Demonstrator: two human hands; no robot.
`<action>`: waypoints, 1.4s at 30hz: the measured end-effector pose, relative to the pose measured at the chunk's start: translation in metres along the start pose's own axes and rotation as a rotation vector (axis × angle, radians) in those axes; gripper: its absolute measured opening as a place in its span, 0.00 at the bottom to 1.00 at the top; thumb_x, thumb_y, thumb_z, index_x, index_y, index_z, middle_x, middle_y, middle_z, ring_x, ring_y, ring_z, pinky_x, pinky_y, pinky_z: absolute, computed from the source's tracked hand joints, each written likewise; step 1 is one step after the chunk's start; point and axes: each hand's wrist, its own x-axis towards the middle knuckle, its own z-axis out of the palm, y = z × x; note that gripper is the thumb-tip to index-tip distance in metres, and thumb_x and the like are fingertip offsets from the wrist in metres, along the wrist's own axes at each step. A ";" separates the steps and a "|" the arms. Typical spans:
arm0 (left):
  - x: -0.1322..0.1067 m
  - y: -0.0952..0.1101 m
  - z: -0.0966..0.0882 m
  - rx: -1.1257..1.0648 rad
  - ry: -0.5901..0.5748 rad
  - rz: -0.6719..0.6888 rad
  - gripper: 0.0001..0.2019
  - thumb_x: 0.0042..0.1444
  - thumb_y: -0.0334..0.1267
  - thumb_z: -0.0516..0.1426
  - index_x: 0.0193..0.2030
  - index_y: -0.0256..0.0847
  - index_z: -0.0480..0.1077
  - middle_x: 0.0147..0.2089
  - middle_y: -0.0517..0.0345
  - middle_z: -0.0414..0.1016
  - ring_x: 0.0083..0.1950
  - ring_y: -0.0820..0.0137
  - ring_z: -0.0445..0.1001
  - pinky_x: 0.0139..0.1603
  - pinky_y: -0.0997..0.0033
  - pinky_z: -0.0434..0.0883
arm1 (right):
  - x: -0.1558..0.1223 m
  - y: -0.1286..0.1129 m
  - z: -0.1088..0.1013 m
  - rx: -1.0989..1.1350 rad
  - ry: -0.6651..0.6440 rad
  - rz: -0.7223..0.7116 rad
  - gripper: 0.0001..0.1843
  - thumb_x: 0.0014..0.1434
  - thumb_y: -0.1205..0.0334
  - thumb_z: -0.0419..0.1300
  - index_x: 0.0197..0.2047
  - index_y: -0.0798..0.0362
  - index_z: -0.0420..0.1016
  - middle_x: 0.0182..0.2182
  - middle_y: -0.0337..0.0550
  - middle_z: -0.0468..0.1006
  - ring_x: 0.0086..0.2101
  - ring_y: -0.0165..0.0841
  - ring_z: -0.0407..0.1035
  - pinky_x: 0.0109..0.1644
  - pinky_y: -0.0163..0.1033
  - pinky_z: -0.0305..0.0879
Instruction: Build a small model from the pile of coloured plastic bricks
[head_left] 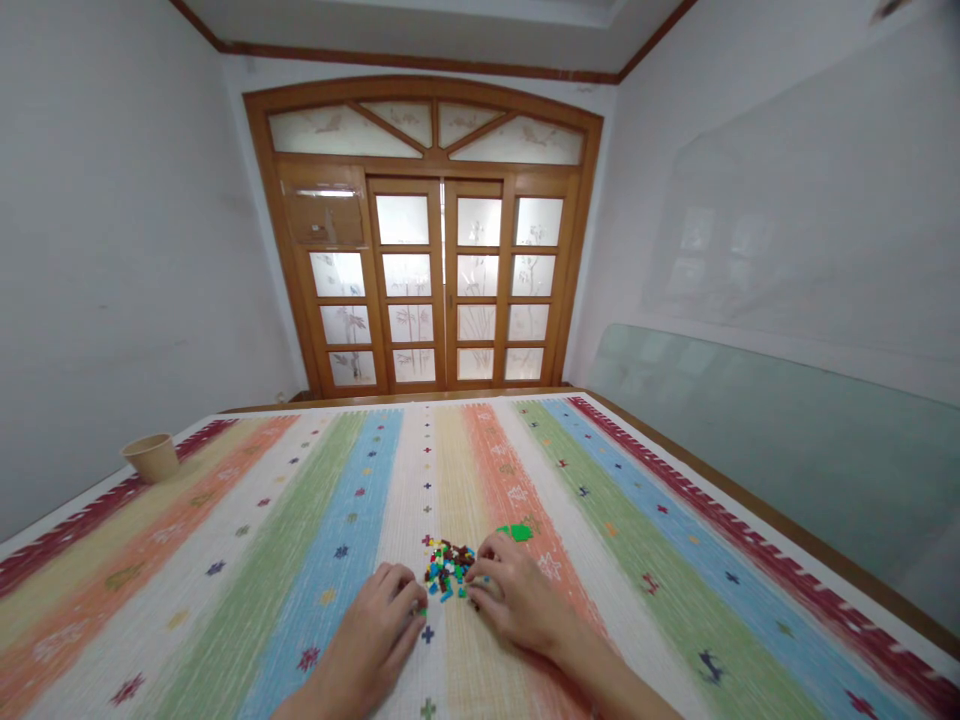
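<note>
Two hands are in view, one left hand [375,630] and one right hand [517,595]. Between them lies one pile of small toy bricks [448,570], the pieces too small and too many to count. One flat green plate [517,532] lies just beyond it. One paper cup [152,457] stands on the one striped cloth [300,520] over the worktop. One wooden door [439,290] shows four columns of frosted panes. One glass sheet [750,440] leans at the wall.
</note>
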 end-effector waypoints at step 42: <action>0.000 0.000 0.000 -0.008 -0.033 -0.024 0.06 0.68 0.31 0.55 0.45 0.45 0.72 0.48 0.52 0.75 0.50 0.59 0.74 0.52 0.58 0.74 | 0.000 -0.003 0.012 -0.056 -0.009 0.052 0.08 0.65 0.71 0.63 0.39 0.50 0.83 0.39 0.43 0.77 0.43 0.36 0.71 0.47 0.40 0.65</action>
